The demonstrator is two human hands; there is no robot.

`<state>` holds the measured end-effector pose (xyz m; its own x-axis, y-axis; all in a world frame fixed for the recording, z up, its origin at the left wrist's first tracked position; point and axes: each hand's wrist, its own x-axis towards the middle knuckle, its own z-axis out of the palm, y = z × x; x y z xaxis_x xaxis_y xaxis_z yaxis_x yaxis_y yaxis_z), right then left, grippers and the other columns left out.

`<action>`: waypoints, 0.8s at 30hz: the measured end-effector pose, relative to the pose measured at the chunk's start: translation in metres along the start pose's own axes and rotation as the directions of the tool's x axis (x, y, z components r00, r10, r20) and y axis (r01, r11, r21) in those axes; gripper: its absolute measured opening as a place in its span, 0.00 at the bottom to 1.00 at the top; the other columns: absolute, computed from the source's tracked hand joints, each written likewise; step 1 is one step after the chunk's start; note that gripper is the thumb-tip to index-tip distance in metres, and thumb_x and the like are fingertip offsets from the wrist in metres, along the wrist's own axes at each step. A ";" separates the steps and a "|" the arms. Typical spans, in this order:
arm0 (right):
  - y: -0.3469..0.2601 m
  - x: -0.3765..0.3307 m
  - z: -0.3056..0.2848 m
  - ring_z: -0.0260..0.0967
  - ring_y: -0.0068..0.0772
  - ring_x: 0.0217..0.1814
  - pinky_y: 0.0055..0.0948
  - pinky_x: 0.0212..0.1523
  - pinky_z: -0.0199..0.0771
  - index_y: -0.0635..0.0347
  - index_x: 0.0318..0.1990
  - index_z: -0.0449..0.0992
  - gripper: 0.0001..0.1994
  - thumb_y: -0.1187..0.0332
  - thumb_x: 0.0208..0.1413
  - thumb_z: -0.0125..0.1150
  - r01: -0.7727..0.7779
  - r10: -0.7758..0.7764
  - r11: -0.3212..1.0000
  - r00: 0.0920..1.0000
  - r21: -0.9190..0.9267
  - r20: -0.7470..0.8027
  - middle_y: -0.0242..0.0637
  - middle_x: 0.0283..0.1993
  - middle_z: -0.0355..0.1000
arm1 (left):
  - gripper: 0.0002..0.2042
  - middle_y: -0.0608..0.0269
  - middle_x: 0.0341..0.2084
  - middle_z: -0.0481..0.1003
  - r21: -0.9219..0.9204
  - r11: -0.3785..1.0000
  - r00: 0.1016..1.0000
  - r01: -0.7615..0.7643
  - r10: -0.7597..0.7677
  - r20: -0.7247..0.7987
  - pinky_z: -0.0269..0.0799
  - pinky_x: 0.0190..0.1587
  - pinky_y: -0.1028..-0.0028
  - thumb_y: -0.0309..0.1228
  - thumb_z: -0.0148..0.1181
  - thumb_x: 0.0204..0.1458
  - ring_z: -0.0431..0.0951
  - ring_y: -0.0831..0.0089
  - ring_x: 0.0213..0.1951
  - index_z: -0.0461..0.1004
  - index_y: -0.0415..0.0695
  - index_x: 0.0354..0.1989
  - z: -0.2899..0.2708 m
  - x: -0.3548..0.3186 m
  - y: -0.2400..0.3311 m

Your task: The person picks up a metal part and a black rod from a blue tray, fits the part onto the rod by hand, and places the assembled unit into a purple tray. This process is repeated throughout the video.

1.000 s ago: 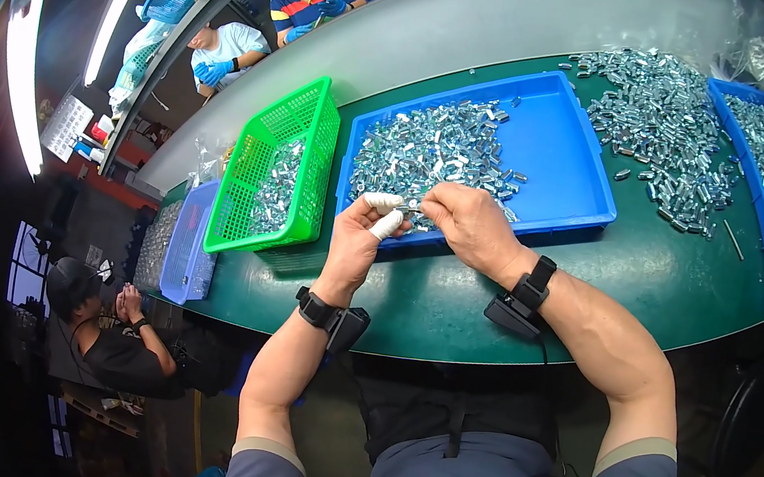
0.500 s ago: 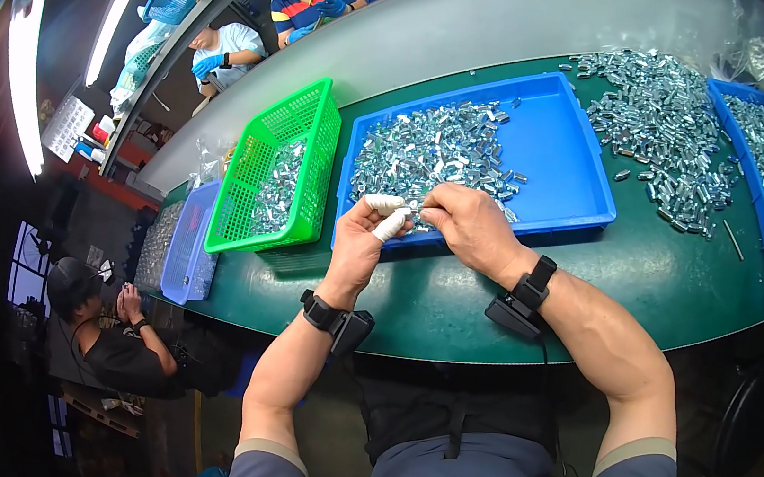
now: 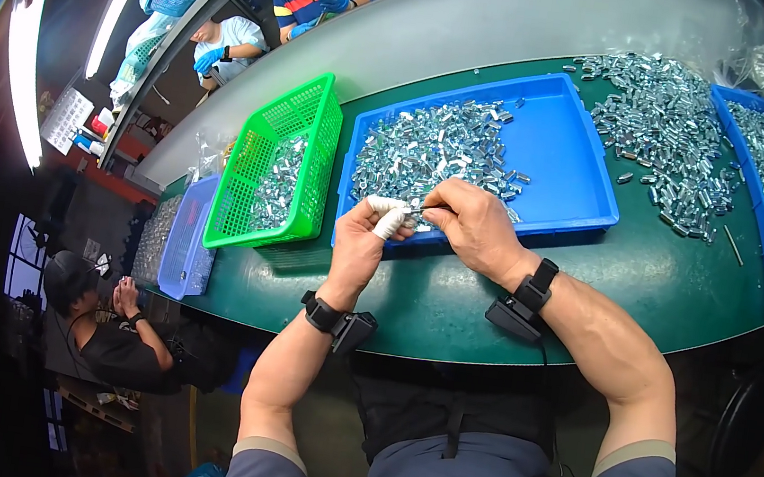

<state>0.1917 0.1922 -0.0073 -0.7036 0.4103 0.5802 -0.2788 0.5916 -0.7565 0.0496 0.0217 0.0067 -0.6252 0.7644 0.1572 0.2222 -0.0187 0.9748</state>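
Here both hands meet at the near edge of the blue tray (image 3: pixel 572 167), just over its front rim. The left hand (image 3: pixel 357 245), its fingertips wrapped in white tape, is pinched together on something small and silvery; the right hand (image 3: pixel 474 226) is curled shut around what looks like a thin dark tool whose tip points at that same small metal part (image 3: pixel 416 212), though the view is too small to tell the tool's kind. The part sits between the two hands, just above the pile of small metal parts (image 3: pixel 430 154) heaped in the tray's left half.

The likeliest slip, as I judge it, is the tiny piece springing out of the pinch if the tool pushes off-centre; it would drop into the heap below and be lost among its like. A wrist dragged back carelessly could also catch the tray rim and spill pieces onto the green table (image 3: pixel 450 304).

To the left stands a green basket (image 3: pixel 305 124) partly filled with such pieces, and a loose heap (image 3: pixel 667 130) lies to the right
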 end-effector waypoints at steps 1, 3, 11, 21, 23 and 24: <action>0.000 0.000 -0.001 0.79 0.49 0.40 0.42 0.40 0.77 0.61 0.41 0.80 0.05 0.70 0.62 0.68 0.039 -0.038 0.999 0.999 0.017 -0.028 0.43 0.38 0.79 | 0.06 0.60 0.37 0.85 0.018 1.000 1.000 -0.002 0.002 0.010 0.80 0.43 0.75 0.26 0.64 0.68 0.85 0.74 0.38 0.80 0.39 0.49 -0.003 0.000 0.002; 0.002 -0.001 -0.003 0.79 0.48 0.40 0.41 0.40 0.77 0.61 0.42 0.80 0.06 0.70 0.62 0.68 0.020 -0.019 0.999 0.999 0.026 -0.029 0.42 0.38 0.78 | 0.06 0.60 0.37 0.85 0.098 0.993 0.997 -0.062 0.066 -0.036 0.79 0.42 0.76 0.26 0.64 0.68 0.85 0.75 0.37 0.80 0.39 0.49 -0.019 0.000 0.011; -0.001 -0.001 -0.002 0.78 0.45 0.42 0.38 0.43 0.78 0.61 0.43 0.80 0.06 0.73 0.60 0.69 -0.014 0.014 1.000 1.000 0.017 -0.003 0.40 0.40 0.78 | 0.09 0.62 0.36 0.84 0.788 0.594 0.862 -0.159 0.473 -0.183 0.78 0.43 0.72 0.25 0.70 0.61 0.83 0.72 0.40 0.82 0.40 0.48 -0.132 0.006 0.054; -0.003 -0.002 0.001 0.79 0.45 0.42 0.38 0.43 0.78 0.59 0.46 0.83 0.08 0.74 0.60 0.68 -0.003 0.003 1.000 1.000 0.022 -0.024 0.39 0.40 0.79 | 0.10 0.54 0.35 0.82 0.901 0.344 0.955 -0.264 -0.039 0.295 0.77 0.43 0.59 0.27 0.75 0.50 0.83 0.53 0.41 0.82 0.42 0.40 -0.058 0.033 0.018; -0.002 0.000 0.001 0.79 0.45 0.42 0.38 0.42 0.78 0.59 0.46 0.83 0.08 0.74 0.60 0.68 0.005 -0.005 1.000 1.000 0.008 -0.001 0.39 0.40 0.79 | 0.10 0.54 0.35 0.82 0.901 0.325 0.952 -0.286 -0.008 0.306 0.77 0.43 0.58 0.27 0.75 0.49 0.82 0.53 0.41 0.81 0.42 0.39 -0.058 0.035 0.014; -0.001 0.000 0.000 0.79 0.46 0.42 0.38 0.42 0.78 0.59 0.46 0.83 0.08 0.74 0.60 0.68 0.014 -0.014 1.000 1.000 -0.004 0.019 0.40 0.40 0.79 | 0.10 0.55 0.34 0.81 0.902 0.301 0.948 -0.309 0.022 0.317 0.76 0.42 0.57 0.27 0.75 0.49 0.82 0.52 0.40 0.81 0.42 0.38 -0.057 0.036 0.013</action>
<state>0.1916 0.1915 -0.0071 -0.7124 0.3887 0.5843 -0.2857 0.5999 -0.7473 -0.0130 0.0125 0.0340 -0.3506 0.9288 0.1199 0.9349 0.3397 0.1025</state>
